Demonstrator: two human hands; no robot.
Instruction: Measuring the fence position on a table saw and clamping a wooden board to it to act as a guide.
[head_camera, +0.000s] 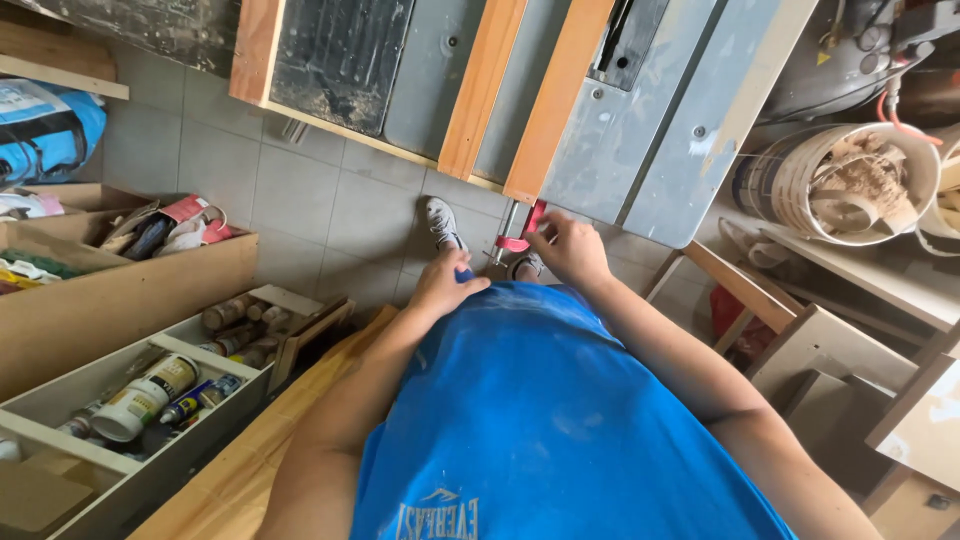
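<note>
**Clamp held at the board's end**

The red bar clamp sits under the near wooden strip at the table edge. Right hand pinches its red jaw; left hand wraps the blue handle, steadying it for alignment.

Clamp btwn hands at strip end; bottle drawer far left.

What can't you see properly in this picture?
Head view:
- Red-and-silver metal bar clamp: lower part hidden by both hands.
- Left hand: its grip covers a blue handle.
- Right hand: fingertips hidden against the clamp.
- Labelled tubes in the open wooden drawer: too small.
</note>
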